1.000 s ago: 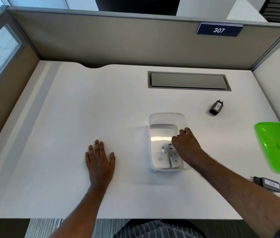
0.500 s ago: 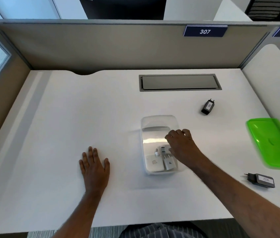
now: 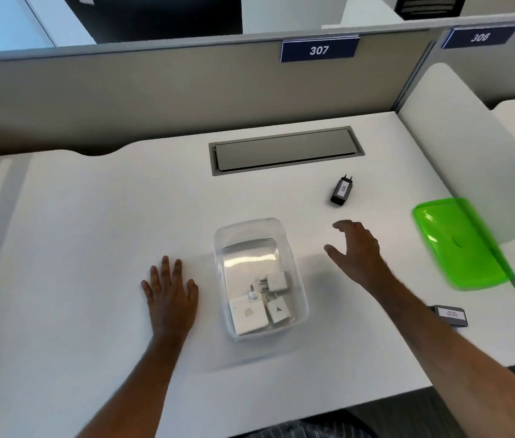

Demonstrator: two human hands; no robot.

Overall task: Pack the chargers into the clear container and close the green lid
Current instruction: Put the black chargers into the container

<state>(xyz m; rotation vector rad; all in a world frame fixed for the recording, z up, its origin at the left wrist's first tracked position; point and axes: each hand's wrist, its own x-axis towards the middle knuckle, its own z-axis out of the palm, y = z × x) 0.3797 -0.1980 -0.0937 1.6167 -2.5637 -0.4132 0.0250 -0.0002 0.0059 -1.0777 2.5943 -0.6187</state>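
Three white chargers lie in the clear container [image 3: 260,279] at the middle of the table [image 3: 91,216], all bunched at its near end: a large square one [image 3: 248,314] at the near left, a smaller one [image 3: 278,312] touching its right side, and a third [image 3: 276,282] just beyond them, prongs pointing left. The far half of the container is bare. Two black chargers are not yet packed: one [image 3: 341,192] lies on the table beyond and to the right of the container, and the other [image 3: 450,315] sits near the right edge, partly hidden behind the right forearm. The green lid [image 3: 458,245] lies flat at the far right, well apart from the container and partly under a white divider panel [image 3: 471,147], so closing is not begun. The right hand [image 3: 355,248] hovers above the table just right of the container, empty, its fingers [image 3: 341,225] spread loosely and curled, pointing toward the farther black charger. The left hand [image 3: 170,295] rests flat on the table just left of the container, fingers spread, holding nothing and not touching the container. By this count, the job looks a little over half done: three chargers in, two to go, then the lid to be fetched from the right and pressed on. The farther black charger appears the likely next pick, given where the right hand points.
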